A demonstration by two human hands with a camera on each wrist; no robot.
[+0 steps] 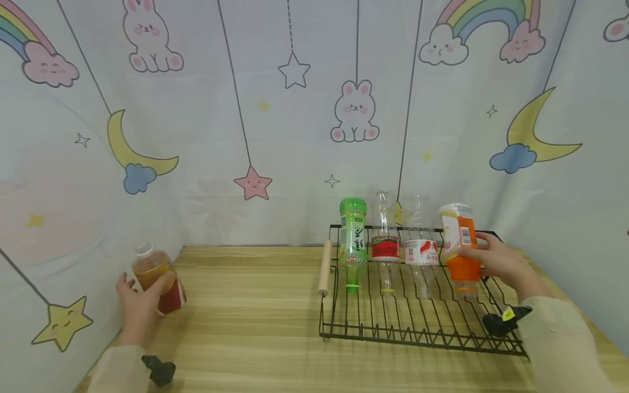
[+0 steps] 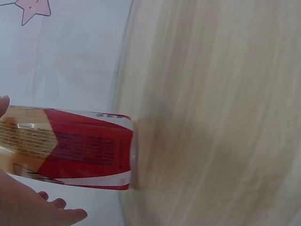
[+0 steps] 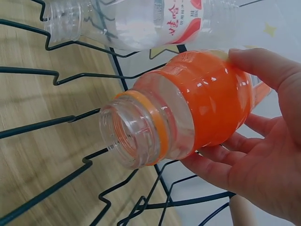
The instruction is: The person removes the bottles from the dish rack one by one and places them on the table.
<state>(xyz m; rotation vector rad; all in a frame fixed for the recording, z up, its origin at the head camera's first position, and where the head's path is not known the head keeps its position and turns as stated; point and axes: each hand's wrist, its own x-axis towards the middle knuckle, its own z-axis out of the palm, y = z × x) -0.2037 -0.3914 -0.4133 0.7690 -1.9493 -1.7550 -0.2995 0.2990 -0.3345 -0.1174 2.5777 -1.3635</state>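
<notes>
On the left of the table stands a bottle with a red and yellow label (image 1: 172, 299), near the wall cloth. My left hand (image 1: 140, 308) is around it, the thumb over its near side and the other fingers extended, apart from it in the left wrist view. At the right, my right hand (image 1: 503, 265) grips an orange-and-white bottle (image 1: 467, 267) between thumb and fingers. It is upside down in a black wire rack (image 1: 422, 344), its uncapped mouth (image 3: 134, 132) pointing down between the wires.
Three more bottles lean upside down in the rack: a green one (image 1: 352, 234), a clear one with a red label (image 1: 385, 248) and a clear one with a white-and-red label (image 1: 421, 252). A wooden handle (image 1: 325, 267) sits on the rack's left side. Printed cloth (image 1: 295, 136) hangs behind.
</notes>
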